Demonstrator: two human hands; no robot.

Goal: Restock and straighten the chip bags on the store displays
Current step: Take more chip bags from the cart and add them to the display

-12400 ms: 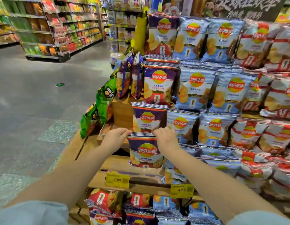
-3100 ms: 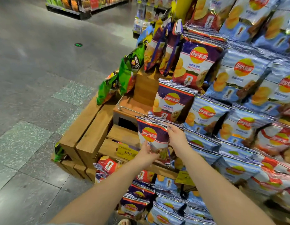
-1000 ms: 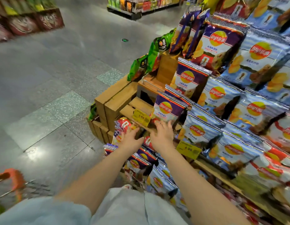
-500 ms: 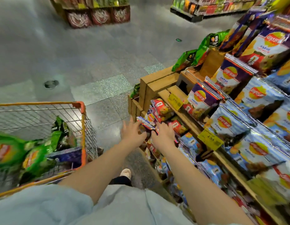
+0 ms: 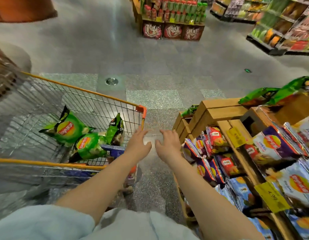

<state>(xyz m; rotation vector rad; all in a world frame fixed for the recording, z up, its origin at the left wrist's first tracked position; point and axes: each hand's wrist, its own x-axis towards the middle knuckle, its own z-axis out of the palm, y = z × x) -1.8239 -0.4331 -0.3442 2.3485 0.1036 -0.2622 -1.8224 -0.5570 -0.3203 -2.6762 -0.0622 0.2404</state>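
Orange plastic trims the rim of a wire-mesh shopping cart (image 5: 91, 91) on the left, and inside it lie crinkled green chip bags (image 5: 67, 129) beside a blue-and-white striped bag (image 5: 114, 149) near the cart's front corner. On the right stands a stepped wooden display (image 5: 219, 110) of rough plank crates, its lower tier packed with glossy purple and red chip packets (image 5: 214, 153), with pale blue ones (image 5: 295, 182) further along. Yellow price tags (image 5: 271, 196) hang from the plank edges, and more green bags (image 5: 275, 94) rest on the upper crates. Speckled grey stone floor (image 5: 155, 99) runs between cart and display, with a round metal floor cap (image 5: 111, 81) beyond. Far shelving (image 5: 172, 18) holds blurred goods. Both bare forearms reach forward over the floor gap: the left hand (image 5: 139, 145), just beside the cart's corner, and the right hand (image 5: 168, 144), near the display's packets, each have a spread, empty grip with fingers loosely extended, touching nothing.
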